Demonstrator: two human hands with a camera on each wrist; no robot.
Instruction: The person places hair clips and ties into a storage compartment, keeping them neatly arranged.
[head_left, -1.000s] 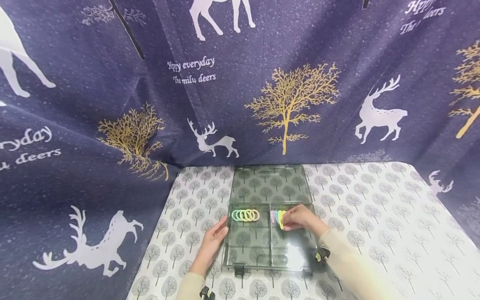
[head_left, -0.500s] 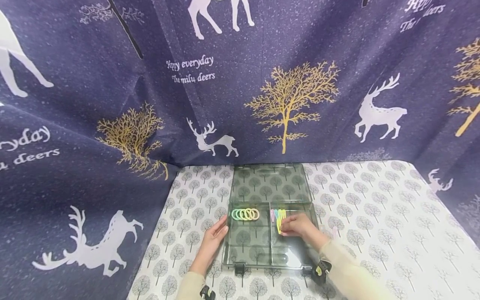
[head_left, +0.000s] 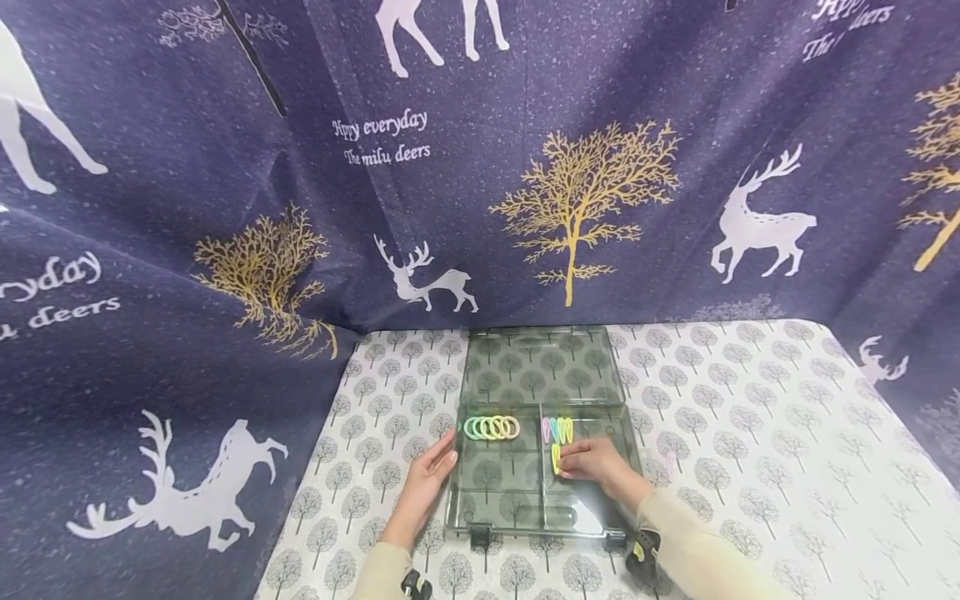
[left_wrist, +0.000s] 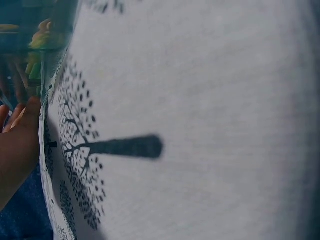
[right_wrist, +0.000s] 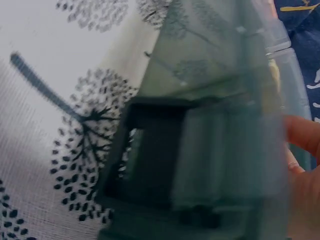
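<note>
A translucent grey-green plastic box (head_left: pixel 497 523) lies on the table with its lid (head_left: pixel 540 367) folded back. My right hand (head_left: pixel 600 463) pinches a yellow hair clip (head_left: pixel 556 459) inside the right compartment, just in front of a short row of pink, blue and yellow hair clips (head_left: pixel 557 429). Overlapping pastel rings (head_left: pixel 491 428) lie at the back of the left compartment. Straight fingers of my left hand (head_left: pixel 427 483) touch the box's left side wall. In the right wrist view, the box's wall hides part of my right hand (right_wrist: pixel 306 185).
A pale pink piece (head_left: pixel 671 461) lies on the tree-print tablecloth (head_left: pixel 750 400) right of the box. Two dark latches, including the left latch (head_left: pixel 480 536), project from the front edge. A blue deer-print curtain (head_left: pixel 465 208) hangs behind and at the left.
My right hand has moved toward the box's front and slightly left with the yellow hair clip, away from the row. The left hand stays against the box.
</note>
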